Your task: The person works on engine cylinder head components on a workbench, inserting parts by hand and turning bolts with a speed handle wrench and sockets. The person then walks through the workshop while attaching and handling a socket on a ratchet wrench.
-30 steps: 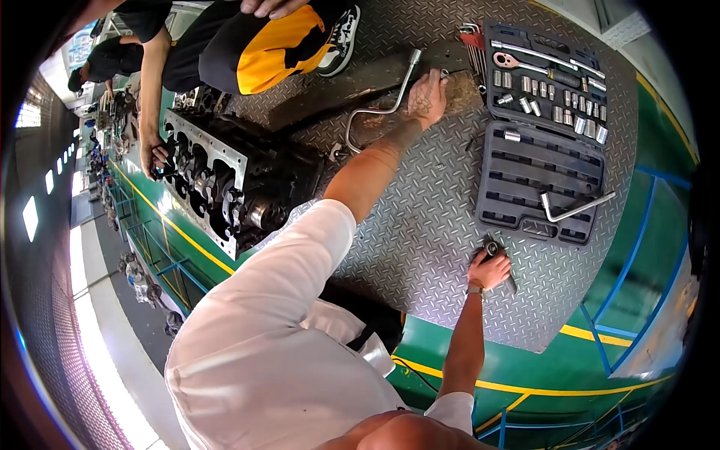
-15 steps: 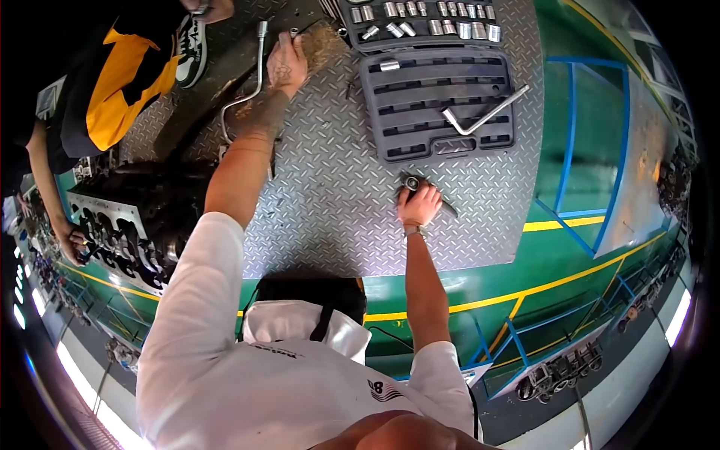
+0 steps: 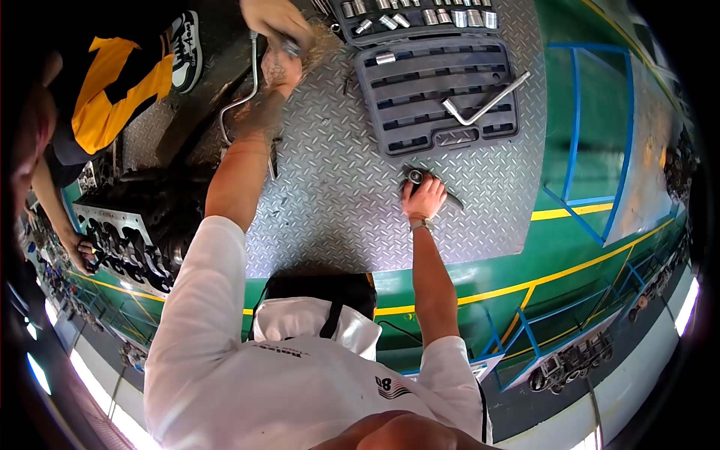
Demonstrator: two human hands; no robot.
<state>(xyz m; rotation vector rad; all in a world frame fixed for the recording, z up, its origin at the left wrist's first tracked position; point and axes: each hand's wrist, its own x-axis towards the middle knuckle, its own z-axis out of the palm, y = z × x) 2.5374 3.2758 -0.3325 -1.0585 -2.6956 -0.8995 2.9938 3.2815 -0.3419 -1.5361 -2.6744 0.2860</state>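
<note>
My right hand (image 3: 426, 198) lies on the metal plate, its fingers closed around a ratchet wrench (image 3: 415, 176) with a round head and dark handle. My left hand (image 3: 282, 73) is stretched out to the far left of the plate. A co-worker's hand (image 3: 279, 21) comes over it from above with a small metal piece (image 3: 291, 48), perhaps a socket, where the two hands meet. My left fingers are mostly hidden and blurred there. A cranked speed handle (image 3: 253, 71) lies beside my left forearm.
An open socket case (image 3: 420, 135) has rows of sockets (image 3: 459, 18) in its far half and an L-shaped wrench (image 3: 491, 103) across the near half. An engine block (image 3: 135, 232) stands at left, with a person's other hand (image 3: 78, 251) on it. Blue frames (image 3: 576, 127) stand at right.
The co-worker's hand has come down and right to my left hand, covering my fingers. My right hand stays on the ratchet wrench. The view has shifted slightly.
</note>
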